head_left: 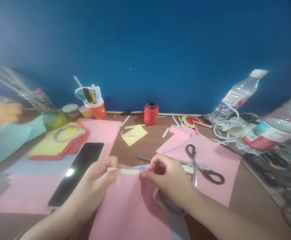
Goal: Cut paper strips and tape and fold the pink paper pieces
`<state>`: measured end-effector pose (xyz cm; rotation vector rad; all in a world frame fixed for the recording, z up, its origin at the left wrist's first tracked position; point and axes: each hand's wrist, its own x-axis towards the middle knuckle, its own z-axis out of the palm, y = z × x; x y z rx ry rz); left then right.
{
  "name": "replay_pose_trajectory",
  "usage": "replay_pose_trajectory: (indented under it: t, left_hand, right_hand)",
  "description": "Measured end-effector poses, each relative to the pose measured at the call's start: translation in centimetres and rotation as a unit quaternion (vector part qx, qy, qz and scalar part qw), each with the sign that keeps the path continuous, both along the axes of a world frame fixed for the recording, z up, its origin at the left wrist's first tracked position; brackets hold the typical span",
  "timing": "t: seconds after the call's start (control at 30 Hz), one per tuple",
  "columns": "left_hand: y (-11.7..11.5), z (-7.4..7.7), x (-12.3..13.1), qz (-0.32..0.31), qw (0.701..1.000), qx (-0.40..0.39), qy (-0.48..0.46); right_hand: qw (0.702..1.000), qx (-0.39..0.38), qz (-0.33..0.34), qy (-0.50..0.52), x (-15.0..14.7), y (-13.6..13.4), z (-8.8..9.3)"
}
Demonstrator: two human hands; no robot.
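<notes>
Between my hands hangs a sheet of pink paper with a narrow white strip along its top edge. My left hand pinches the strip's left end between thumb and fingers. At the right end, the fingertips of my right hand are pinched on the same edge. Partly hidden under my right wrist is a roll of tape. Just beyond that hand, black-handled scissors lie open on other pink paper. A long grey blade pokes out behind the sheet.
On the left lie a phone and stacked coloured paper. Along the blue wall stand an orange cup of pens and a red thread spool. A yellow paper piece lies mid-table. Plastic bottles lean at the right.
</notes>
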<state>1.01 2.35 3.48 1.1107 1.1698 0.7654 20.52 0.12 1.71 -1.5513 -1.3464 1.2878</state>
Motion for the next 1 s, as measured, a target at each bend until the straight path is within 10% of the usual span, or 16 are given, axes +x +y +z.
replay_pose_trajectory:
  t: [0.33,1.0]
  left_hand:
    - [0.8,-0.3,-1.3,-0.055,0.995,-0.063,-0.048]
    - [0.3,0.5,-0.5,-0.077,0.991,-0.050,-0.099]
  right_hand:
    - [0.974,-0.013,0.044,0.223,0.1,0.6,-1.3]
    - [0.984,0.015,0.021,0.176,0.1,0.7,-1.3]
